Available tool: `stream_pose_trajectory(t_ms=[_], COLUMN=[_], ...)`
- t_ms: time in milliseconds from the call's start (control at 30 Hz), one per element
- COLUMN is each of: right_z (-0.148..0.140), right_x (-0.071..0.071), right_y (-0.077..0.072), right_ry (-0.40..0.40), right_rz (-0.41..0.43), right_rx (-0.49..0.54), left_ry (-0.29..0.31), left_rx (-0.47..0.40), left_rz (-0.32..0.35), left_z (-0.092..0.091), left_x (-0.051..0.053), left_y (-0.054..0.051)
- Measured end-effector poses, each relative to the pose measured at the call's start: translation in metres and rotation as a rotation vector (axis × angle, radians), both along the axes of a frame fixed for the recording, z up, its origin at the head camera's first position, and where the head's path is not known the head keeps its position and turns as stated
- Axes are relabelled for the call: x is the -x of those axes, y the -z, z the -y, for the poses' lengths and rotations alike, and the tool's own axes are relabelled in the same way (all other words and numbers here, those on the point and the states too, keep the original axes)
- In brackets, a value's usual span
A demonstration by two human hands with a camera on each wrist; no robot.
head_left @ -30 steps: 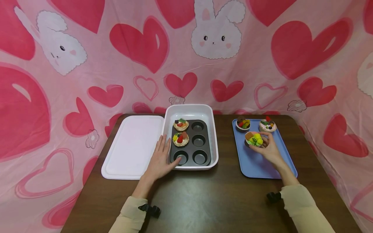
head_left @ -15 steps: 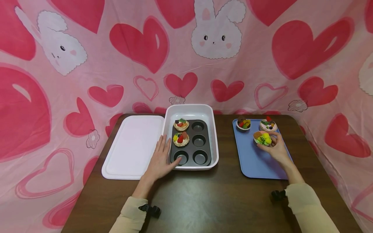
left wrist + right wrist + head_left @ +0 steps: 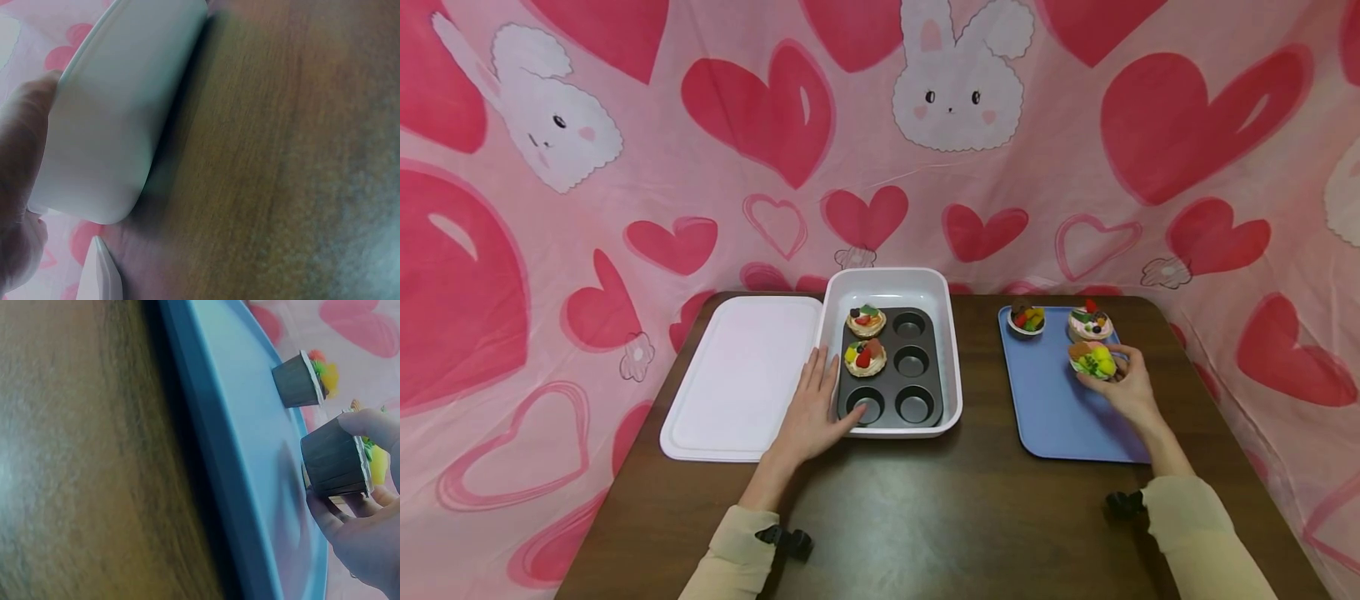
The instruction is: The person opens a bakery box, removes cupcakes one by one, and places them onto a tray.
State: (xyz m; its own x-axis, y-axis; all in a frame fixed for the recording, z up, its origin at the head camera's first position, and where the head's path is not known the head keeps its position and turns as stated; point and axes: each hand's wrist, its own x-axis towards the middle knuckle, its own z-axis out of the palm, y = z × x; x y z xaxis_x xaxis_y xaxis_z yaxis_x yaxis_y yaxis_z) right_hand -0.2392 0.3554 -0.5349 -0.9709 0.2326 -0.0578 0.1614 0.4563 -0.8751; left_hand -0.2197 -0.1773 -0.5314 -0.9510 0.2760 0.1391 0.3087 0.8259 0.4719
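Observation:
In the head view my right hand (image 3: 1137,395) holds a toy cupcake (image 3: 1093,362) topped with yellow fruit, green leaves and a brown biscuit, over the blue tray (image 3: 1060,429). The right wrist view shows its dark pleated cup (image 3: 334,459) between thumb and fingers, close to the tray surface; whether it touches is unclear. My left hand (image 3: 811,421) lies with straight fingers on the left front corner of a white box (image 3: 955,400). Inside this box sits a dark muffin pan (image 3: 889,392), with two fruit tarts (image 3: 866,358) in its left cups.
At the blue tray's far end stand a dark-cupped fruit cupcake (image 3: 1026,321) and a pink-cream cupcake (image 3: 1090,323). A white lid (image 3: 741,379) lies left of the box, on the brown table (image 3: 925,517). A pink patterned cloth (image 3: 865,125) hangs behind.
My right hand has moved right across the blue tray with the yellow-topped cupcake, now just in front of the pink-cream one. My left hand has stayed on the box.

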Motion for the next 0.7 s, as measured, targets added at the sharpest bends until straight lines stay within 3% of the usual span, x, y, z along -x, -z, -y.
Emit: stream_pose_trajectory(t_ms=[700], right_z=[-0.0036], right_x=[-0.0029], right_y=[0.0078], right_ry=[-0.003], right_rz=[-0.010], right_rx=[-0.035], left_ry=[0.000], left_rx=[-0.002], left_rz=[-0.009], left_z=[-0.0001], left_x=[-0.0002], left_y=[0.0012])
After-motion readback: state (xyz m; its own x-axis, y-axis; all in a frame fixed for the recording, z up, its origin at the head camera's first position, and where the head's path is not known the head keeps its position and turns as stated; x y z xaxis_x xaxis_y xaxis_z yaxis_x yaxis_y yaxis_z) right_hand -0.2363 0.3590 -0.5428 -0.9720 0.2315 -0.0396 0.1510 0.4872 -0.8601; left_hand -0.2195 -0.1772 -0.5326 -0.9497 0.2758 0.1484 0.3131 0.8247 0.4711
